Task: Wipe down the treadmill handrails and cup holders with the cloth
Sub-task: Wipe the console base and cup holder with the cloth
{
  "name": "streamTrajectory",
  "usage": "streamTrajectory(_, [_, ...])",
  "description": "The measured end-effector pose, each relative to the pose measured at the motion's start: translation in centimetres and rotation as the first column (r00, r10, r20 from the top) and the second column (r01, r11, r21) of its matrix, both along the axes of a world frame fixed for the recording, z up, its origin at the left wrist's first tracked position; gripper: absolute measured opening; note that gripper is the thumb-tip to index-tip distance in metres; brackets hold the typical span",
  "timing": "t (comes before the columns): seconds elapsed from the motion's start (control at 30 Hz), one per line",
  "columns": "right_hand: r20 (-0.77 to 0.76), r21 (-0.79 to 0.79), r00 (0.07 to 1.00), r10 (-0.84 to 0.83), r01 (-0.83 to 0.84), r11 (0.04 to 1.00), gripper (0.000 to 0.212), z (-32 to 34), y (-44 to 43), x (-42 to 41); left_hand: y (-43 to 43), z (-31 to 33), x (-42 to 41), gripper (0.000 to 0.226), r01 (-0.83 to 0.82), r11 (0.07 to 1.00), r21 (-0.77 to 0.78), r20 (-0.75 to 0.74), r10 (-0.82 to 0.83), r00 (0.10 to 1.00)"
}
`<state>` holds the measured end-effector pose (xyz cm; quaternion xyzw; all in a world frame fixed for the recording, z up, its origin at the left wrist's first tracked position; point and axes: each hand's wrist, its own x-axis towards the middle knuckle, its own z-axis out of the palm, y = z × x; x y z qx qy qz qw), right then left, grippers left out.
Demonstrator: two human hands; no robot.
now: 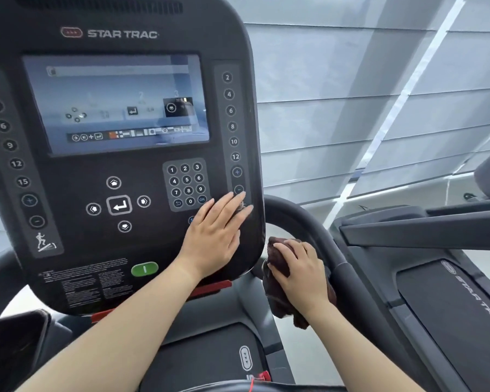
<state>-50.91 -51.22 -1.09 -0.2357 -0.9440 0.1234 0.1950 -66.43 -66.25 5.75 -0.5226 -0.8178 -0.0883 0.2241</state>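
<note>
1. The treadmill console (105,171) fills the left and centre of my view: a dark panel marked STAR TRAC, tilted toward me.
2. The lit screen (116,103) sits in the console's upper half, with numbered buttons running down both side strips.
3. A second treadmill (447,292) stands to my right, well apart from my hands, its belt carrying the same brand lettering.
4. The right handrail (309,230), a black curved bar, arcs out from behind the console's right edge and runs down toward me.
5. My left hand (215,239) lies flat and open on the console's lower right corner, fingers spread and pointing up-right, just below the number keypad (186,184). It holds nothing.
6. My right hand (300,275) is curled over the cloth (280,284), fingers bent and pressing it down just inside the handrail, beside the console's lower right edge. I cannot tell exactly what surface lies beneath the cloth.
7. The cloth is dark brown and bunched; part of it hangs loose below my palm.
8. The green start button (144,268) sits low on the console, left of my left wrist.
</note>
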Motion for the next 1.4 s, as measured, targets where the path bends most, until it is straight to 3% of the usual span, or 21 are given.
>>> streamTrajectory(0.17, [-0.059,0.033,0.995,-0.081,0.083,0.996,0.038,0.2,0.8,-0.4,0.1,-1.4,-0.5,0.051,-0.010,0.998,-0.068,-0.188,-0.003,0.982])
streamTrajectory(0.33, [-0.047,0.048,0.997,0.062,-0.060,0.997,0.039,-0.7,0.7,0.2,0.2,-1.5,-0.5,0.051,-0.017,0.997,-0.069,-0.215,0.002,0.977])
streamTrajectory(0.53, [-0.018,0.074,0.999,-0.030,0.031,0.997,0.042,-0.4,1.7,1.0,0.2,-1.6,-0.7,0.050,-0.010,0.999,-0.044,-0.236,0.000,0.972])
streamTrajectory(0.67, [-0.061,0.008,0.996,-0.061,0.062,0.998,0.041,-0.4,-0.1,2.8,0.2,-1.7,-0.7,0.050,-0.001,0.999,-0.035,-0.230,-0.007,0.973])
streamTrajectory(0.9, [-0.305,-0.154,0.943,-0.133,0.089,0.984,0.038,2.3,0.2,4.2,0.3,-1.8,-0.7,0.050,0.006,1.000,-0.030,-0.240,-0.013,0.971])
streamTrajectory(0.97, [-0.275,-0.139,0.948,-0.160,0.126,0.982,0.038,2.8,1.0,3.7,0.2,-1.8,-0.6,0.051,0.008,1.000,-0.029,-0.232,-0.015,0.973])
streamTrajectory(1.1, [-0.013,-0.080,0.986,-0.167,0.166,0.983,0.039,1.3,0.7,3.7,0.2,-1.8,-0.6,0.050,0.005,0.999,-0.039,-0.226,-0.013,0.974])
streamTrajectory(1.17, [0.029,-0.044,0.991,-0.130,0.131,0.990,0.039,0.6,0.5,4.4,0.1,-1.7,-0.5,0.049,0.009,0.999,-0.037,-0.214,-0.017,0.977])
streamTrajectory(1.3, [-0.024,-0.154,0.990,-0.136,0.131,0.979,0.039,1.1,0.2,5.6,0.0,-1.2,-0.3,0.048,0.015,0.998,-0.056,-0.171,-0.024,0.985])
streamTrajectory(1.4, [-0.153,-0.293,0.979,-0.138,0.088,0.952,0.034,2.0,0.1,7.1,-0.1,-0.5,0.4,0.048,0.011,0.998,-0.057,-0.065,-0.015,0.998])
